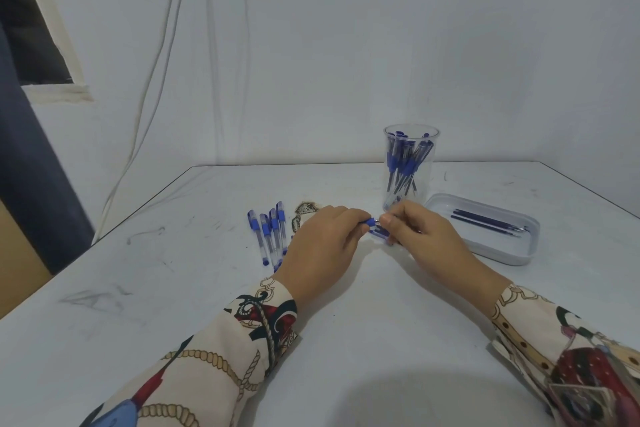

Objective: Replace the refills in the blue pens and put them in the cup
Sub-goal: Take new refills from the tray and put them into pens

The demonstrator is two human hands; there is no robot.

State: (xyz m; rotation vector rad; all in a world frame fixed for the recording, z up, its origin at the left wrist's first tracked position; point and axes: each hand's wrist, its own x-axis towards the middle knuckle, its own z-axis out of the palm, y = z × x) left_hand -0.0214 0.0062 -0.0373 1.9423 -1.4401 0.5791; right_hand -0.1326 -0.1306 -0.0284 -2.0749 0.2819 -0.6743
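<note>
- A dark curtain [31, 156] is hanging at the far left edge, with white cables [152, 87] running down the wall beside it.
- A row of blue pens [268, 234] is lying on the white surface [173, 288], left of the hands; the pens are lying side by side, caps pointing away from the person, barrels clear, grips and caps blue.
- A brownish worn patch [304, 213] is showing on the surface just behind the left hand.
- The left hand [322, 250] is resting above the surface with its fingers curled, pinching one end of a blue pen part [370, 222] between thumb and fingertips.
- The pen part is being held between both hands, just above the surface; only a short blue section with a pale tip is showing, so whether it is a barrel, a cap or a refill cannot be told.
- The right hand [419, 236] is meeting the left one, fingers curled, thumb and forefinger pinching the other end of the same part; further blue pieces are partly hidden beneath its fingers.
- A clear cup [410, 166] is standing upright just behind the right hand, holding many blue pens leaning at mixed angles.
- A shallow clear tray [485, 229] is sitting right of the cup, near the right hand, with a few dark refills [488, 222] lying along it.
- Patterned sleeves [242, 340] are covering both forearms.
</note>
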